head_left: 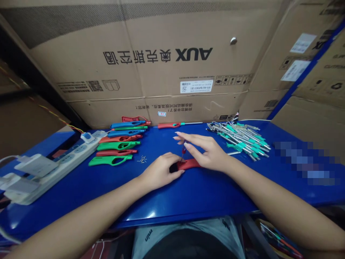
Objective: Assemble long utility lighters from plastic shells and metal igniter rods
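Observation:
A red plastic lighter body lies on the blue table in front of me. My left hand grips its left end between thumb and fingers. My right hand is closed on a small screwdriver with a dark red handle, which stands nearly upright with its tip down on the red body. The right palm hides part of the handle and the body's right end. Left of my left hand lies a little pile of screws.
Green, red and blue lighter casings are lined up at the left, beside a white power strip with plugs. Metal rods with teal parts are heaped at the right. A red lighter lies near the cardboard at the back.

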The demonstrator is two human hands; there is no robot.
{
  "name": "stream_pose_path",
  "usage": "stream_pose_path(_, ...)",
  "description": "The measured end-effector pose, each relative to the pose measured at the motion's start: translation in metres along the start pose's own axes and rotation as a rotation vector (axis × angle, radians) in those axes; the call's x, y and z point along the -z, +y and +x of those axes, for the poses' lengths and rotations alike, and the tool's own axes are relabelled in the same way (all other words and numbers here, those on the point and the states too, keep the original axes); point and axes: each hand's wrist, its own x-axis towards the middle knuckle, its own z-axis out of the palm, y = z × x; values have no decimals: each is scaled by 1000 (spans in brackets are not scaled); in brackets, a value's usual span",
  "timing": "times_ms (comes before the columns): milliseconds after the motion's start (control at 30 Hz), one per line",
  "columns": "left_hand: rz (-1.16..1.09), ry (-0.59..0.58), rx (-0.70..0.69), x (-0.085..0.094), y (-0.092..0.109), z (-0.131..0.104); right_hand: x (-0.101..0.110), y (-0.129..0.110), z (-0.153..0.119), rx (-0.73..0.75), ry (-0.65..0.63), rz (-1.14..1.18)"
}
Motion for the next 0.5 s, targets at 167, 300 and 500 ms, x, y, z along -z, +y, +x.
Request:
stream_pose_path(167, 7, 2, 15, 0, 2, 1, -4, 0, 0, -19, 97, -9)
stream_pose_path(300, -6, 3, 11, 0, 2, 1, -5, 1, -1, 87, 68, -170)
stream_pose_path(500, -18, 17, 20, 0, 1, 1, -8, -2, 3, -119, 64, 74)
